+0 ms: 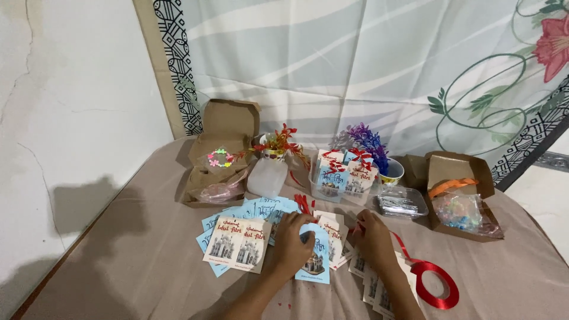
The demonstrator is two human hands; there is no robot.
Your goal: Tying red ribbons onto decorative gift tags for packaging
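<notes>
My left hand (pixel 291 243) rests on a light blue greeting card (pixel 316 261) printed with a mosque picture, pinching its top edge. My right hand (pixel 373 237) sits just to the right, fingers closed on a thin red ribbon (pixel 400 242) that trails down to a red ribbon roll (pixel 436 284). More cards lie around both hands: a fanned stack of beige and blue cards (pixel 237 243) to the left, and others (pixel 372 289) partly hidden under my right forearm.
A clear tub (pixel 342 178) holds finished cards tied with red bows. Open brown cardboard boxes stand at the left (pixel 220 148) and right (pixel 459 195). Also here are a clear lidded container (pixel 402 202), red and purple artificial flowers (pixel 367 142), and a patterned curtain behind.
</notes>
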